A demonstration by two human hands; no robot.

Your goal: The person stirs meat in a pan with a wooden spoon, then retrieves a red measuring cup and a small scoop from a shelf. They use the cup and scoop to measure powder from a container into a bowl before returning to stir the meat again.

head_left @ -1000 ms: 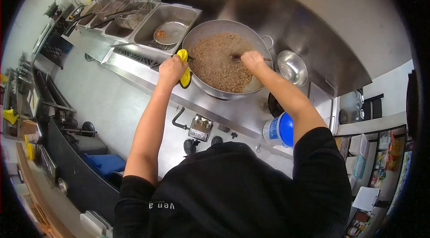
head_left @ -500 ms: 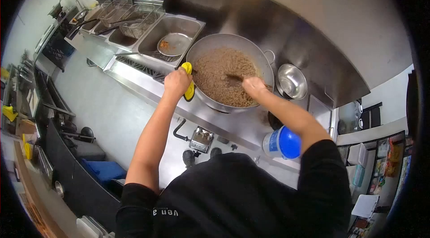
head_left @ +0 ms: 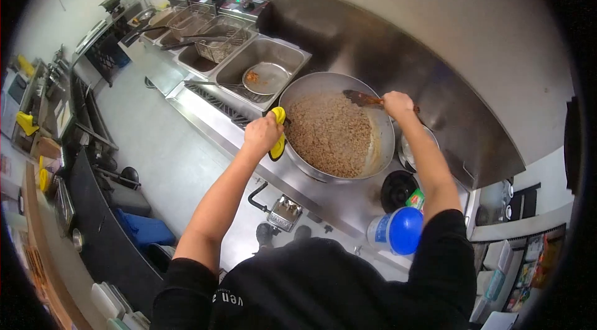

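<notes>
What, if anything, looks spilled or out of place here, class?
Only the orange-brown scraps in the round strainer at the steel basin look untidy, like leftovers; no clear spill shows around the wide pan.

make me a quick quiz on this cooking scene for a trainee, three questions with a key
1. What does the left hand grip?
A) a ladle
B) the yellow pad
C) a fry basket

2. True or false: the right hand is empty.

3. Fill in the blank: the blade of the spatula is over the inside of the ____, which holds brown crumbly food.

Key: 1. B; 2. false, it holds the spatula; 3. pan
</notes>
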